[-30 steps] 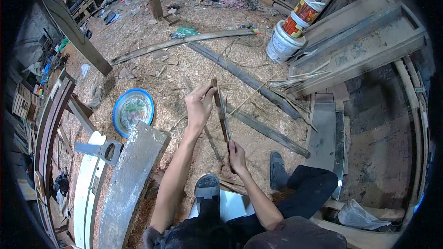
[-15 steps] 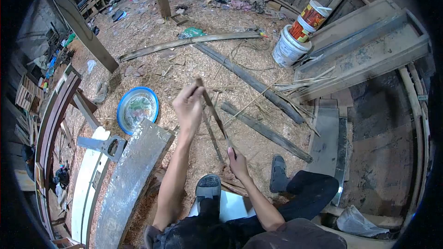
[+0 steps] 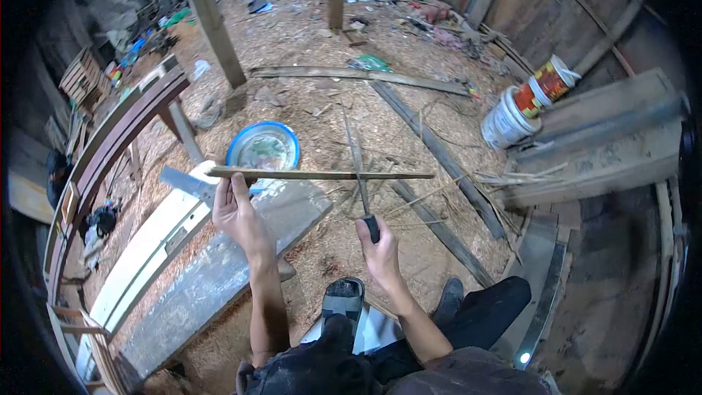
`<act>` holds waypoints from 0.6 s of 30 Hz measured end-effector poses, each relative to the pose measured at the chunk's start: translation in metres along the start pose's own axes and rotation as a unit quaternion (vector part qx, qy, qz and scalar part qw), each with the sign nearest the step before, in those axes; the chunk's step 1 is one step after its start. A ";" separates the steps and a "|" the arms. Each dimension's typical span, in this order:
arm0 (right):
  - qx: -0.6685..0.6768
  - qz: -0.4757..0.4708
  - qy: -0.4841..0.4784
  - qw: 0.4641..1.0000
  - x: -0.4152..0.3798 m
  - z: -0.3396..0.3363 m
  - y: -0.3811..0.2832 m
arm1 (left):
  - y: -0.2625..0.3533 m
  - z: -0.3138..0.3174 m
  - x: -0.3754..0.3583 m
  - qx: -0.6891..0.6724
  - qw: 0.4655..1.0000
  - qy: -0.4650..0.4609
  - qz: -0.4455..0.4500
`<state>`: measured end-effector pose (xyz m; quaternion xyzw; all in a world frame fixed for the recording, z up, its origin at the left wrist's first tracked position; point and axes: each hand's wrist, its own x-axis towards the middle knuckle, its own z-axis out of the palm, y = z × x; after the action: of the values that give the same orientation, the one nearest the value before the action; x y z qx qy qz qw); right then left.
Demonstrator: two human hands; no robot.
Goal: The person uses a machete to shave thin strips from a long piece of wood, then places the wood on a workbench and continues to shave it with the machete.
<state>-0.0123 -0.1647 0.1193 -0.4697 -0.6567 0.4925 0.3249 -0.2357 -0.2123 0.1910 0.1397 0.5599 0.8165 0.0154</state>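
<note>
My left hand [image 3: 241, 219] pinches the left end of a thin wooden strip [image 3: 292, 174], which lies level across the view. In my right hand [image 3: 379, 249] is the black handle of a long-bladed knife [image 3: 356, 153]. Its narrow blade points up and away, crossing the strip right of its middle. From this view I cannot tell whether blade and strip touch. Behind the strip, on the shavings, sits a round blue-rimmed basin [image 3: 294, 140].
A handsaw [image 3: 186, 183] rests on a white curved piece [image 3: 135, 274] beside a grey board [image 3: 197, 278]. Dark beams [image 3: 439, 146] lie on the floor ahead. Stacked buckets [image 3: 510, 121] stand at the right, near a wooden frame [image 3: 607, 168]. My sandalled foot [image 3: 344, 298] is below my hands.
The strip has swung from steep to level as my left hand moved left and down. The knife blade now shows crossing it. The whole view has shifted, with the surroundings lying farther right.
</note>
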 end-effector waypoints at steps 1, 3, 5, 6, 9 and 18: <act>0.005 -0.011 -0.001 1.000 0.002 0.006 -0.007 | 0.001 -0.014 0.001 -0.036 0.999 0.011 -0.005; -0.004 -0.024 -0.013 1.000 0.001 0.017 -0.018 | 0.000 -0.044 -0.001 -0.071 0.997 0.037 -0.007; -0.045 -0.023 -0.037 0.998 -0.001 0.024 -0.022 | -0.005 -0.076 -0.003 -0.032 0.999 0.017 -0.008; -0.050 -0.034 -0.051 0.997 -0.001 0.028 -0.027 | -0.005 -0.092 -0.003 -0.035 0.999 -0.006 -0.007; -0.080 -0.046 -0.082 0.992 -0.009 0.042 -0.029 | 0.003 -0.128 -0.008 0.037 0.998 -0.052 -0.023; -0.126 -0.050 -0.115 0.984 -0.015 0.062 -0.019 | 0.026 -0.199 0.017 0.265 0.935 -0.169 -0.166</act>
<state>-0.0681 -0.2016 0.1192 -0.4141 -0.7688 0.4397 0.2099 -0.2976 -0.4000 0.1525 0.1797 0.7603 0.5887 0.2074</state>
